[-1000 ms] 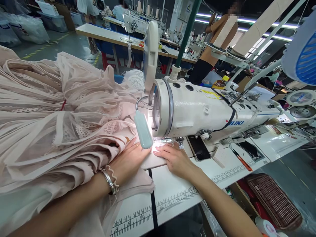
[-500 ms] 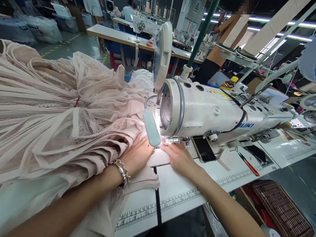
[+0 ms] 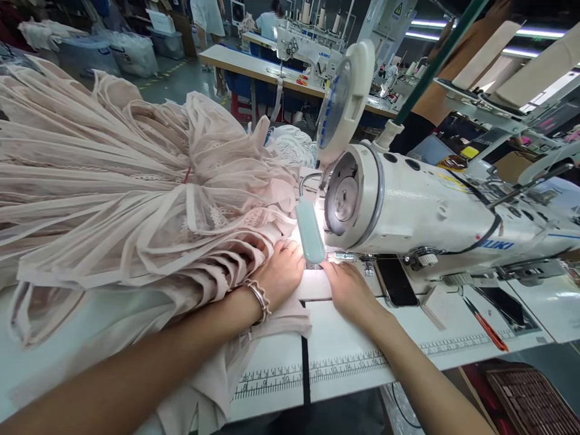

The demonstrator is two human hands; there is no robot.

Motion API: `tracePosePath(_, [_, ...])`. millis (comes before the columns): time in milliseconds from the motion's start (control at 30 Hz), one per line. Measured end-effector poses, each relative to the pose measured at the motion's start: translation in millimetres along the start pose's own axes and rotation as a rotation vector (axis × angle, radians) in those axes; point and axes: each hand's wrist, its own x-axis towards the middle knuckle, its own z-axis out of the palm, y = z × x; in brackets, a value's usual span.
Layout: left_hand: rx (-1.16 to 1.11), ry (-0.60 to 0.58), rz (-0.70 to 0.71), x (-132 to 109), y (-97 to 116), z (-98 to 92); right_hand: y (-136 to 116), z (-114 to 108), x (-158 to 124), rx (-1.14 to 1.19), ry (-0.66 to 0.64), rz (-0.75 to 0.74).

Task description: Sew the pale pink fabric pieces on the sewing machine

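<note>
In the head view my left hand (image 3: 286,273), with a bracelet (image 3: 259,297) at the wrist, is closed on pale pink fabric (image 3: 283,317) just left of the needle area. The sewing machine lamp (image 3: 310,232) hides part of that spot and the needle. My right hand (image 3: 351,289) is at the presser foot's right side, fingers bent and closed; whatever they grip is hidden. A white sewing machine (image 3: 408,208) stands over the right hand. Against my left forearm lies a large heap of pale pink lace-trimmed garments (image 3: 149,199), bunched by a red tie (image 3: 187,175).
A phone (image 3: 397,281) lies under the machine arm, with orange-handled snips (image 3: 487,326) farther right. Ruler markings (image 3: 272,383) run along the front of the white table (image 3: 348,386). Behind are another sewing table (image 3: 254,65) and people. Thread cones (image 3: 484,57) stand at upper right.
The view has turned left, so the machine and hands appear farther right. My left hand's fingers look more curled; both hands stay beside the presser foot.
</note>
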Motion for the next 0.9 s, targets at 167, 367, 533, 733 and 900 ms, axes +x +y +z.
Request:
tracePosePath(167, [0.109, 0.062, 0.119, -3.2, 5.8, 0.0, 1.4, 4.0, 7.0, -0.018, -0.031, 0.116])
tracePosePath(367, [-0.059, -0.06, -0.083, 4.2, 2.2, -0.4, -3.2, 0.0, 14.9, -0.088, -0.078, 0.209])
tracePosePath(533, [-0.269, -0.172, -0.265, 11.6, -9.5, 1.8, -4.1, -1.1, 5.8, -0.13, -0.011, 0.106])
tracePosePath(733, [-0.248, -0.148, -0.217, 10.2, -10.1, 7.5, 1.0, 8.7, -3.2, -0.139, 0.145, -0.013])
tracePosePath(900, [-0.255, -0.088, -0.208, 7.2, -10.2, 12.0, 7.9, 12.8, -4.3, -0.085, 0.111, -0.048])
